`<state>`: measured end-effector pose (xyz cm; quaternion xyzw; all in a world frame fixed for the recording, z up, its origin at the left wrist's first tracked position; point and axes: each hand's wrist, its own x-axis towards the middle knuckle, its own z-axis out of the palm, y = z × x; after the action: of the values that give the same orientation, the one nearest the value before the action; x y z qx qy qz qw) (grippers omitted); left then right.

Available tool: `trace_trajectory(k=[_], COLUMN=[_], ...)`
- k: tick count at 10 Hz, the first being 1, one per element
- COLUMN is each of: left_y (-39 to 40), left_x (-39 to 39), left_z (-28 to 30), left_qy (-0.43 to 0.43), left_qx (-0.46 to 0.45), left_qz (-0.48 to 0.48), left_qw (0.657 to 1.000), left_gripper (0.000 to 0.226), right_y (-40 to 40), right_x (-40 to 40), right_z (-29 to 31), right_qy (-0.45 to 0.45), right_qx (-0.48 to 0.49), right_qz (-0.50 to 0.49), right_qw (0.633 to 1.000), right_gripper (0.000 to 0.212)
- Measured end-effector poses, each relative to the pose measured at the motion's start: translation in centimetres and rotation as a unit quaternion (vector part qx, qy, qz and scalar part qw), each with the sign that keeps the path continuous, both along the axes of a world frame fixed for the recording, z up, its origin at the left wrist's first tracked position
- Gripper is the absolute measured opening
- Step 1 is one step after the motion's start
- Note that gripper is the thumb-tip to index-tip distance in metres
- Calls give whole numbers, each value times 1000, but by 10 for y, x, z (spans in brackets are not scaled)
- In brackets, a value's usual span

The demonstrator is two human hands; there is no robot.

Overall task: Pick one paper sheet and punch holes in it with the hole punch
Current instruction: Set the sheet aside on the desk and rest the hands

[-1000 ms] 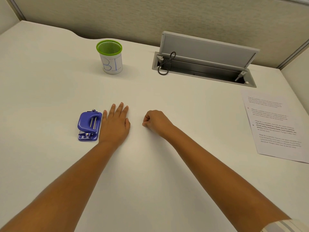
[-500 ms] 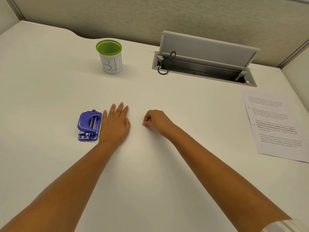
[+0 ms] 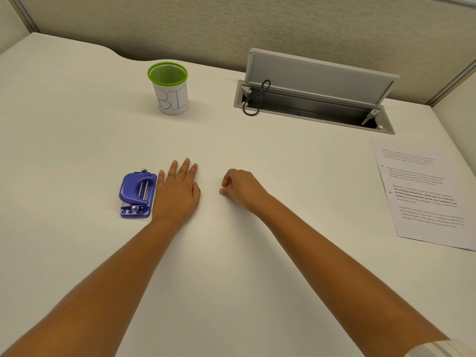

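A blue hole punch (image 3: 137, 195) lies on the white desk (image 3: 77, 150), left of centre. My left hand (image 3: 177, 191) rests flat on the desk right beside it, palm down, fingers stretched out and close together, holding nothing. My right hand (image 3: 242, 189) sits a short way to the right, curled into a loose fist with nothing in it. A printed paper sheet (image 3: 425, 194) lies at the right edge of the desk, far from both hands.
A green-rimmed mesh pen cup (image 3: 168, 88) with a white label stands at the back. Behind centre-right is an open grey cable tray (image 3: 314, 109) with its lid raised and a dark cable looped at its left end. Partition walls enclose the desk.
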<state>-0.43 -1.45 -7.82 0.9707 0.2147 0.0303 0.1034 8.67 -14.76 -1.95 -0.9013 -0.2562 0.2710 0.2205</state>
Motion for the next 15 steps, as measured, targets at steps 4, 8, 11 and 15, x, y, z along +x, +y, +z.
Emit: trace_trajectory(k=[4,8,11,15], left_y=[1,1,1,0], left_x=[0,-1,-1,-2], left_z=[0,-1,-1,1], left_qy=[-3,-2,-3,-6], left_qx=[-1,-2,1,-2], left_qz=[0,-2,-1,-2], left_qw=[1000,1000,1000,1000], left_gripper=[52,52,52,51], right_y=[9,4,4,1], right_x=[0,2,3,4], right_z=[-1,0,-1,2], right_qy=[9,17,18,13], right_qx=[-59,-39,-29,-21], right_qz=[-4,7,-2,25], right_qw=[998,999,999,999], right_gripper=[26,12,19,19])
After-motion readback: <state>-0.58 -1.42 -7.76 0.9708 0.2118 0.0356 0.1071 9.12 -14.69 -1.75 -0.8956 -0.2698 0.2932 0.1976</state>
